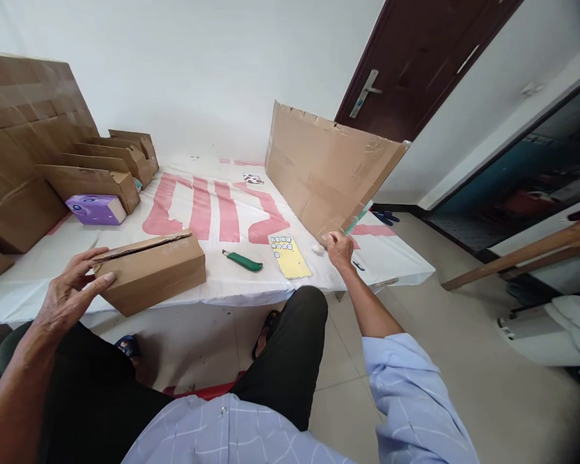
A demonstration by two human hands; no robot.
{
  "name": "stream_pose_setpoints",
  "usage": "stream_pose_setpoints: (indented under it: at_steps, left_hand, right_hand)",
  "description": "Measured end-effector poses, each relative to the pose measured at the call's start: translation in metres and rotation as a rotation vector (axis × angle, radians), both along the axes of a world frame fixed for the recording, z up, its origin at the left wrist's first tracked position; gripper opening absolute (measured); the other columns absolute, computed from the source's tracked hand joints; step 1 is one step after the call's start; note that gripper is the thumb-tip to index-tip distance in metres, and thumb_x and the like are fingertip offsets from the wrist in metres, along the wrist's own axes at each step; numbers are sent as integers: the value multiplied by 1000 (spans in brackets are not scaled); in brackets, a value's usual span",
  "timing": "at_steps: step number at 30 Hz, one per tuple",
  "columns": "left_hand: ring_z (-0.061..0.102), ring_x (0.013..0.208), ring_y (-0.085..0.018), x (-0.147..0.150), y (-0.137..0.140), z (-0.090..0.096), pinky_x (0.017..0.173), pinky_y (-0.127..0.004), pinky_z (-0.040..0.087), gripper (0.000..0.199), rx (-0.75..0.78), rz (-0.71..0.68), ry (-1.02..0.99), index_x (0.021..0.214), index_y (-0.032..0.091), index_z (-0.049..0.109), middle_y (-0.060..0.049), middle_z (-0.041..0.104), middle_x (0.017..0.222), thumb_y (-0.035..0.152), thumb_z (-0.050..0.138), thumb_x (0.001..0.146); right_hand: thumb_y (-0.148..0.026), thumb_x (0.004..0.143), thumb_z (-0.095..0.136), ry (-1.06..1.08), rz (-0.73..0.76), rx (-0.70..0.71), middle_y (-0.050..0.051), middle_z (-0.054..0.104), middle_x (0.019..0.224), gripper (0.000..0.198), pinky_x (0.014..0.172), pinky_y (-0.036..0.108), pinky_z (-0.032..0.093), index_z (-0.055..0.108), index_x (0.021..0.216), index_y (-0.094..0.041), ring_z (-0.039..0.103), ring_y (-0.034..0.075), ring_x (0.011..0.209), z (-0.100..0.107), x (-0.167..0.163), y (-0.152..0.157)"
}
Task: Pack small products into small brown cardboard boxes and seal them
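Observation:
A closed cardboard box (154, 274) lies at the table's front edge, its top seam facing up. My left hand (72, 290) grips its left end, thumb on the near side and fingers over the top. Beside the lower corner of a large upright cardboard sheet (331, 167), my right hand (339, 250) is closed in a pinch; what sits between the fingertips is too small to make out. A green box cutter (243, 260) and a yellow sticker sheet (290, 258) with pale blue pieces lie between my hands. A small white lump (318, 249) rests by my right fingers.
A purple tissue pack (96, 210) leans by several open cardboard boxes (89, 177) at the left, before a big carton (29, 142). A small patterned card (252, 179) lies farther back on the white tablecloth (217, 287). Behind the sheet is a brown door (415, 58).

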State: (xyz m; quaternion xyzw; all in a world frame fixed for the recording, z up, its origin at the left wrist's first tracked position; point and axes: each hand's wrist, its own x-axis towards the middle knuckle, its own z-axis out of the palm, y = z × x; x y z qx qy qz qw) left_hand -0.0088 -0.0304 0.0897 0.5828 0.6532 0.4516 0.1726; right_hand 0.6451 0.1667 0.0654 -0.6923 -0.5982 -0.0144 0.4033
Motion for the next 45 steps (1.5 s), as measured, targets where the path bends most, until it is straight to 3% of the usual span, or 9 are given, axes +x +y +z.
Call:
stream_pose_setpoints:
  at_steps: [6,13,18,34,38,45]
  left_hand:
    - [57,150,-40,-2,0,-1,114,-46,57,46,1,24,26,101,26,73,-7,61,161,67,70,81]
    - [57,150,-41,1,-2,3,112,-45,58,44,-7,30,59,94,25,70,-8,62,160,67,68,81]
    - [58,149,-41,2,-1,5,113,-46,56,49,-30,41,68,104,24,72,-9,61,160,67,67,80]
    - [57,148,-41,1,-2,5,117,-48,54,45,-23,32,49,102,28,73,-5,62,160,67,71,81]
    - [56,151,-42,0,-2,4,121,-49,52,40,-13,18,50,94,27,72,-4,62,159,65,72,81]
    - [56,151,-41,0,-2,3,122,-50,52,44,-10,21,31,102,26,73,-6,62,160,65,73,82]
  right_hand:
    - [-25,96,54,-235,-82,-78,13,76,92,26,74,34,33,78,91,-18,56,24,83,-20,20,8]
    - [-22,100,51,-366,-110,-104,13,73,93,27,71,33,28,77,93,-18,51,23,82,-37,23,17]
    - [-21,101,50,-403,-119,-121,13,71,92,28,70,34,25,76,91,-16,48,22,80,-43,23,21]
    - [-22,103,51,-429,-18,-139,15,72,99,28,74,34,30,76,92,-16,50,25,93,-69,6,17]
    - [-20,103,51,-429,11,-142,15,72,104,26,76,34,33,74,90,-18,50,26,97,-71,4,12]
    - [-23,100,57,-408,50,-131,16,73,114,17,86,36,41,73,94,-20,53,28,106,-74,3,5]
